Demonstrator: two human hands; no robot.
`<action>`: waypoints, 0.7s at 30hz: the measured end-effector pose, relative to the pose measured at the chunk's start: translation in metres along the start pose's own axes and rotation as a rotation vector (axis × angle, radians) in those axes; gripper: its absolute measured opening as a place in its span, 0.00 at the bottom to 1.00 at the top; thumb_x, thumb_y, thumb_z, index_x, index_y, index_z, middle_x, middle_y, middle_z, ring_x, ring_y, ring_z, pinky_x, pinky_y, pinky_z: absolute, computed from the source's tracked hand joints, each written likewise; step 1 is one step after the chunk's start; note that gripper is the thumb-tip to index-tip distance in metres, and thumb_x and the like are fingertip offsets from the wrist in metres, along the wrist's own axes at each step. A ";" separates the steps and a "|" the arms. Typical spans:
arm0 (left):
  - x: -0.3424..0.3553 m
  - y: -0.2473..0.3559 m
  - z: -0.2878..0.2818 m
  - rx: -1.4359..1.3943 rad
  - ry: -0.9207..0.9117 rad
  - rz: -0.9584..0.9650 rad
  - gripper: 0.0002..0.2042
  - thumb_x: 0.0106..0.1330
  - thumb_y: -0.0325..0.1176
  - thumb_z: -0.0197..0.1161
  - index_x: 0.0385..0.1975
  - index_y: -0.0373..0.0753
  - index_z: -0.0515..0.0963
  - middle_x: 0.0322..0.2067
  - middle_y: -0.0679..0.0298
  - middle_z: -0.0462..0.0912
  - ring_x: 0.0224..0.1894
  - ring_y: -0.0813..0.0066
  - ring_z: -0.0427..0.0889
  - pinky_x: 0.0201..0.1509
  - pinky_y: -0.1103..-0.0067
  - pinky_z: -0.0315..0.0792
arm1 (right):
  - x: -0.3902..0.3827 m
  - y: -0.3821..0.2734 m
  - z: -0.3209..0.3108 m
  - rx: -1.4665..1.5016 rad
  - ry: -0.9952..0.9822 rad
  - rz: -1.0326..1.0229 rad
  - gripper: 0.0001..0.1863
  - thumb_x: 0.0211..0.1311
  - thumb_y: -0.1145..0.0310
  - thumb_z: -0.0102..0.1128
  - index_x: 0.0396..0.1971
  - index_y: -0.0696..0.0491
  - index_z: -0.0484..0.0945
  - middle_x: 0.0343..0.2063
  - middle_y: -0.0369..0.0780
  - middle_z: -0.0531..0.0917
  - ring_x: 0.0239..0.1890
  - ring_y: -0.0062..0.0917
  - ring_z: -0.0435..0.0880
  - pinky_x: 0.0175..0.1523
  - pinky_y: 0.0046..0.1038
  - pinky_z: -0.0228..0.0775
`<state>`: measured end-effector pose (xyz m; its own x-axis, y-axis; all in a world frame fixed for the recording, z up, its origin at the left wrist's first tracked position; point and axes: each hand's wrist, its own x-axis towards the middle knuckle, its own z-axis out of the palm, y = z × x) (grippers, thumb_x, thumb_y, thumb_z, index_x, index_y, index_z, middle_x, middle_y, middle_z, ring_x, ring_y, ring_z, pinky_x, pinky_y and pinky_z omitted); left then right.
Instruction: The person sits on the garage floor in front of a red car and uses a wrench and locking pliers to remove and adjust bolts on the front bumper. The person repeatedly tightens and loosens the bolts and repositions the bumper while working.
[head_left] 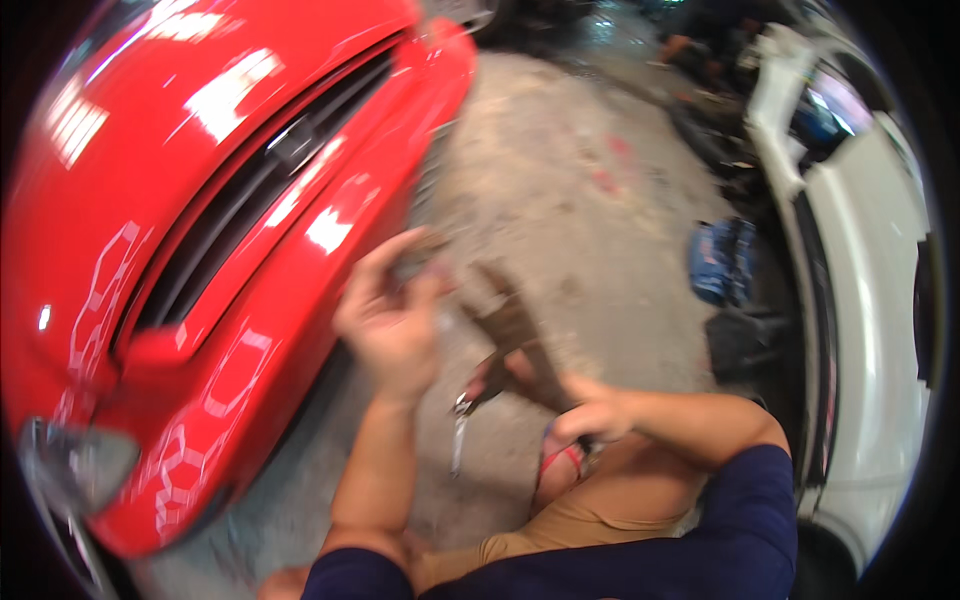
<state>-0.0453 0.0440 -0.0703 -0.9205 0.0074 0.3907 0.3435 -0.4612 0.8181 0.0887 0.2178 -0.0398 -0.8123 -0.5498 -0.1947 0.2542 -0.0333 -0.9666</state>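
Observation:
My left hand (390,335) is raised in front of the red car's bumper, its thumb and fingers curled around a small dark greyish piece (410,265) too blurred to name. Lower right, the fingers of my right hand (590,415) are wrapped around the near end of a long, flat, dark brown part (525,345). That part tilts up and away, and its far end looks forked. Below it, a slim silver tool like a wrench (459,435) shows beside a dark shape I cannot make out.
A red car (240,190) with white hexagon graphics fills the left. Along the right stands a white car body (860,260). A blue bundle (722,262) and a black one (745,345) lie on the concrete floor (560,180). My sandalled foot (560,470) is below my right hand.

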 end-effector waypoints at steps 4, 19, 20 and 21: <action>-0.008 0.007 0.004 -0.181 -0.121 -0.092 0.13 0.68 0.19 0.67 0.51 0.28 0.80 0.46 0.61 0.83 0.48 0.77 0.83 0.49 0.81 0.82 | 0.000 -0.010 -0.006 -0.369 0.203 -0.026 0.52 0.43 0.67 0.63 0.74 0.60 0.54 0.67 0.47 0.67 0.73 0.36 0.63 0.78 0.39 0.47; -0.018 0.006 0.011 -0.198 -0.009 -0.201 0.11 0.68 0.23 0.69 0.47 0.29 0.80 0.41 0.60 0.86 0.43 0.76 0.87 0.45 0.79 0.83 | 0.006 -0.004 -0.018 -0.534 0.314 0.018 0.53 0.41 0.63 0.65 0.72 0.57 0.55 0.56 0.46 0.69 0.65 0.37 0.67 0.72 0.39 0.56; -0.016 0.008 0.011 -0.235 0.023 -0.278 0.10 0.68 0.25 0.69 0.46 0.30 0.80 0.40 0.59 0.87 0.43 0.73 0.87 0.47 0.75 0.84 | 0.006 -0.005 -0.018 -0.577 0.311 0.021 0.53 0.41 0.63 0.65 0.72 0.58 0.54 0.56 0.46 0.69 0.65 0.38 0.66 0.73 0.39 0.56; -0.015 0.008 0.012 -0.273 0.054 -0.355 0.09 0.69 0.27 0.69 0.45 0.31 0.80 0.40 0.58 0.87 0.43 0.69 0.88 0.48 0.72 0.85 | 0.006 -0.005 -0.019 -0.621 0.307 0.025 0.54 0.41 0.63 0.65 0.72 0.58 0.54 0.57 0.47 0.69 0.66 0.39 0.66 0.73 0.39 0.55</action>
<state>-0.0261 0.0505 -0.0644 -0.9834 0.1641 0.0776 -0.0500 -0.6557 0.7533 0.0729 0.2308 -0.0392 -0.9452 -0.2802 -0.1679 0.0013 0.5108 -0.8597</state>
